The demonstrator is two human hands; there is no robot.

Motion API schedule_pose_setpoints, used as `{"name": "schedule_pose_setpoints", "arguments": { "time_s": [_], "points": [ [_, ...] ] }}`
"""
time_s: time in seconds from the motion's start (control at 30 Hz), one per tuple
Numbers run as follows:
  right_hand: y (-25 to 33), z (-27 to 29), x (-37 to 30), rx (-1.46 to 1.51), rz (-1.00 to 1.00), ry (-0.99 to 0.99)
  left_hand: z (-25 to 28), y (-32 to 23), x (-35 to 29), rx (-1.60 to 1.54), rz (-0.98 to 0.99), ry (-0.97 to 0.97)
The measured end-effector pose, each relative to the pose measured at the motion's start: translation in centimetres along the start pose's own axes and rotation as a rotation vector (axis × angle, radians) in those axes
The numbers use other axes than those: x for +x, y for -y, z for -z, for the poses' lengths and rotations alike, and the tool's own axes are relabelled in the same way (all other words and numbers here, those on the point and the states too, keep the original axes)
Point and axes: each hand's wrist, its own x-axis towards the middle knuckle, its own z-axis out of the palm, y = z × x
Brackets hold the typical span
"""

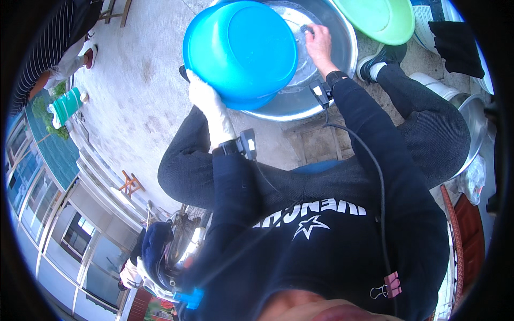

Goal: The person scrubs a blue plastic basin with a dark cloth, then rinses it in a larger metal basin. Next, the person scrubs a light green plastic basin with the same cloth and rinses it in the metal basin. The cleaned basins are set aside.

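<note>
My left hand (pixel 209 104), in a white glove, grips the blue plastic basin (pixel 241 53) at its near left side. That basin is tipped over, its round bottom turned up toward me, above the left part of a wide metal tub (pixel 342 80). Shallow water shows in the tub. Bare and closed, my right hand (pixel 319 44) is over the tub, just right of the blue basin. Between its fingers is a small dark wad (pixel 306 29), too small to name for sure. The blue basin hides much of the tub and part of the left fingers.
At the upper right lies a light green basin (pixel 380 18), beside white buckets (pixel 428 32) and a black cloth (pixel 455 48). More metal basins (pixel 471 123) stand right of my knee. A person in striped clothing (pixel 51 48) is at far left, near a green container (pixel 67 107). A small wooden stool (pixel 130 183) stands behind.
</note>
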Motion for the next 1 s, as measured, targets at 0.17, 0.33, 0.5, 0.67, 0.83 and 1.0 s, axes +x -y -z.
{"name": "schedule_pose_setpoints", "arguments": {
  "time_s": [0.17, 0.33, 0.5, 0.67, 0.83, 1.0],
  "points": [
    [-2.2, 0.0, 1.0, -0.249, -0.362, 0.684, 1.6, -1.4, 0.0, -0.063, 0.043, -0.016],
    [7.2, 0.7, -2.5, 0.64, -0.484, -0.013, 1.3, -1.4, 0.3, -0.126, 0.035, -0.018],
    [16.8, 1.0, -4.7, 0.689, 0.227, 0.139, 1.1, -1.5, 0.1, -0.103, 0.045, -0.042],
    [12.6, 1.5, -1.4, 0.218, -0.357, -0.012, 1.0, -1.2, -0.1, -0.022, 0.056, -0.076],
    [13.4, 0.5, -1.9, 0.49, 0.245, -0.032, -0.3, -0.2, 0.1, -0.163, 0.122, -0.028],
    [9.6, -1.6, 0.5, 0.369, 0.134, -0.111, 0.0, -0.5, 0.0, -0.112, 0.157, -0.046]
  ]
}}
